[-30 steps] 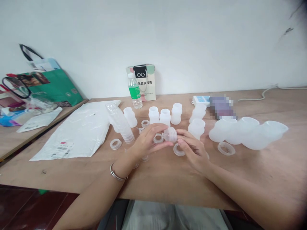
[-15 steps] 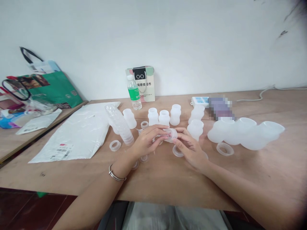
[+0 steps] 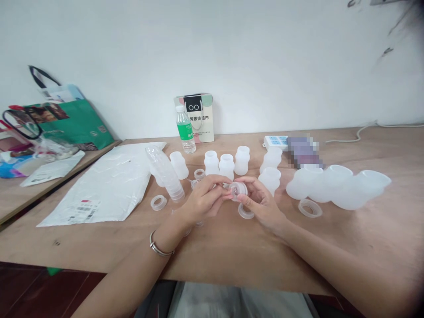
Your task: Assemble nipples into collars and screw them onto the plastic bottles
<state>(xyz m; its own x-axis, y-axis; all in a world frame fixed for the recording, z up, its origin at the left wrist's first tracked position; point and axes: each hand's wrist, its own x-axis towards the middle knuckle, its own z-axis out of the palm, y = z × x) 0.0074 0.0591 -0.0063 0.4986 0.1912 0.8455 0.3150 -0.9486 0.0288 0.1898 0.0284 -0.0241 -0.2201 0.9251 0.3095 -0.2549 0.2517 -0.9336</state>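
Note:
Between my hands is a clear plastic bottle collar (image 3: pixel 238 191), its round opening facing left and toward me. My right hand (image 3: pixel 263 205) grips its right side between thumb and fingers. The fingers of my left hand (image 3: pixel 207 196) are pinched together at the collar's left edge, their tips at its opening. Below the held piece a loose clear ring (image 3: pixel 246 211) lies on the table. Just beyond my hands stand several frosted white wavy bottles (image 3: pixel 227 166) with open tops. More small clear parts near my left hand are partly hidden by it.
A stack of clear cups (image 3: pixel 167 176) and a loose ring (image 3: pixel 158 202) lie left, beside a white mailing bag (image 3: pixel 102 185). Larger frosted bottles (image 3: pixel 338 185) lie right. Behind are a water bottle (image 3: pixel 186 130), a paper bag (image 3: pixel 203 119) and a power strip (image 3: pixel 275 142).
The collar has turned so its opening shows more toward me. My left fingers have shifted down its left edge and bunched closer together. The loose parts on the table stay put.

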